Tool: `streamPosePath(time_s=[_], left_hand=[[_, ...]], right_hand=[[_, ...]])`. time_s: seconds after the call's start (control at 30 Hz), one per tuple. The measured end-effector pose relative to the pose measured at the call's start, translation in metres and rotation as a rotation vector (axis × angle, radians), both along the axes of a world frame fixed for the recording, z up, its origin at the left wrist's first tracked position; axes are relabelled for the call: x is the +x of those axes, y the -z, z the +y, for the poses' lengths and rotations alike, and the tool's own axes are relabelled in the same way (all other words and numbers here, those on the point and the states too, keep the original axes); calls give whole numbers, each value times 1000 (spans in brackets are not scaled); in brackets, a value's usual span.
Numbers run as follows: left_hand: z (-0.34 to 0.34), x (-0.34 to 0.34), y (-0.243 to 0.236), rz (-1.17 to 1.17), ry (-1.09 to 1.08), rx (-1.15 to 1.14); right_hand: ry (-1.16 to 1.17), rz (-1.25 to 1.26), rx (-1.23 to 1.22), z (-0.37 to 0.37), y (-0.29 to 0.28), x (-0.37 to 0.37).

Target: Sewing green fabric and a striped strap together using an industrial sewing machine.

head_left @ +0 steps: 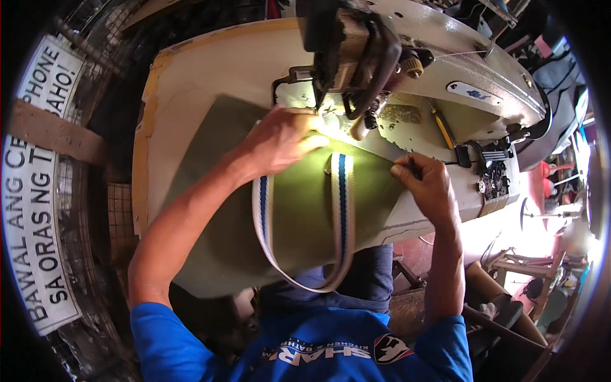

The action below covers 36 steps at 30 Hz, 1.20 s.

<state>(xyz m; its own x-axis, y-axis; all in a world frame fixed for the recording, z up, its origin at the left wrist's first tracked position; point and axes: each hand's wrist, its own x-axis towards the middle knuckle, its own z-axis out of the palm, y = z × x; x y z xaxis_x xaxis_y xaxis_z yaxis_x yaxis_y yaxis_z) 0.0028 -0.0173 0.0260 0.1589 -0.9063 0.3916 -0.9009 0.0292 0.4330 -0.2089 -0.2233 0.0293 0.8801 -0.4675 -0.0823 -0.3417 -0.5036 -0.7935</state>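
A sheet of olive-green fabric (299, 204) lies across the sewing machine table, its front part hanging over the near edge. A white webbing strap (342, 204) with a blue stripe loops down from the fabric's upper edge. Close by the needle area of the sewing machine (353, 63), my left hand (280, 140) rests on the fabric with its fingers bent and pressed at the edge. My right hand (425, 181) pinches the fabric's upper right corner between thumb and fingers. Bright light falls on the fabric beside the left fingertips.
A yellow-handled screwdriver (440, 124) lies on the machine bed under the arm. A bobbin winder (493, 181) sits at the table's right. A printed sign (41, 191) hangs on wire mesh at the left. Wooden stools (528, 267) and clutter stand at the right.
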Motion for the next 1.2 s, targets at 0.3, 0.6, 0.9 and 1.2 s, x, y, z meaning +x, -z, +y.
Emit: streamPosePath(time_s=[0.3,0.6,0.9,1.2], left_hand=[[25,16,-2,407,-319,254],[34,21,-8,457,-234,201],[62,42,-14,487,-330,262],[52,17,-24,537,-345,374]], right_hand=[[-118,126,-34,-35,-7,20],[-82,133,-47,-35,-2,22],[-86,130,20,-35,-2,19],[95,101,-280,-89,-4,-37]])
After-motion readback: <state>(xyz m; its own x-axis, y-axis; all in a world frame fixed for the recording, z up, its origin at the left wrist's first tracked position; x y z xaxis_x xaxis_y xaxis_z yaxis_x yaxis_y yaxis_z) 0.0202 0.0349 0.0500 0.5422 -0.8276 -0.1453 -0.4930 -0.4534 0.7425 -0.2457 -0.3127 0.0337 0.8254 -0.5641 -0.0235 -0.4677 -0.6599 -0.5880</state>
